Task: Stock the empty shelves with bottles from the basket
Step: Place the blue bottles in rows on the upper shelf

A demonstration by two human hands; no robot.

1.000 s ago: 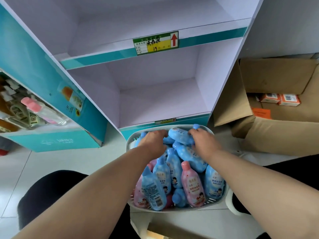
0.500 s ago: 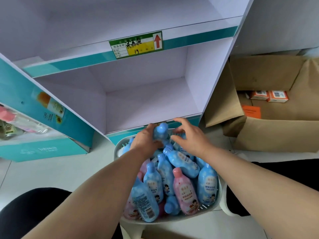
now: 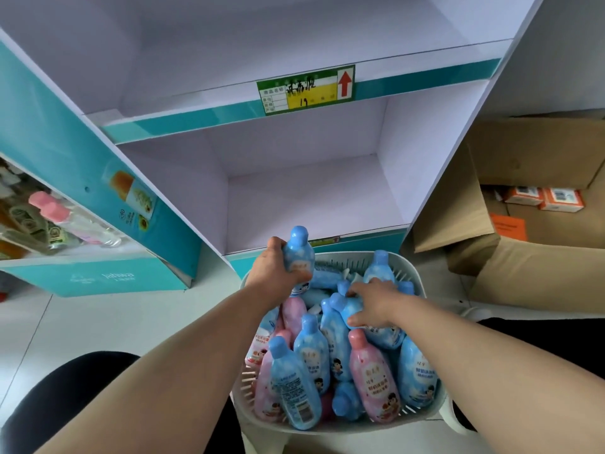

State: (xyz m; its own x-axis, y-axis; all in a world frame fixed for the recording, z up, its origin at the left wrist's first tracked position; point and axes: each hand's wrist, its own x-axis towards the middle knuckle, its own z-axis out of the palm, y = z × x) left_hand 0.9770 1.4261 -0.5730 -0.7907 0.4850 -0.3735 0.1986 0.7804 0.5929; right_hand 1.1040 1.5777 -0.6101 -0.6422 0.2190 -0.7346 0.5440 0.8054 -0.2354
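The left hand [image 3: 278, 273] grasps an upright blue plastic bottle [image 3: 298, 253] above the far rim of the pale slotted plastic basket [image 3: 360, 429], just before the white cardboard bottom shelf [image 3: 311, 204]. The right hand [image 3: 373, 303] curls over another blue bottle [image 3: 376, 330] lying in the heap. The green-and-yellow price tag [image 3: 306, 90] shows a handwritten "19" and a red arrow.

2 bare forearms reach forward: the left hand [image 3: 278, 271] grips an upright bottle [image 3: 296, 257], the right hand [image 3: 374, 304] curls round a lying bottle [image 3: 379, 337].

Glossy plastic bottles [image 3: 373, 378]; plastic basket [image 3: 246, 383]; shelves [image 3: 311, 198] probably cardboard.
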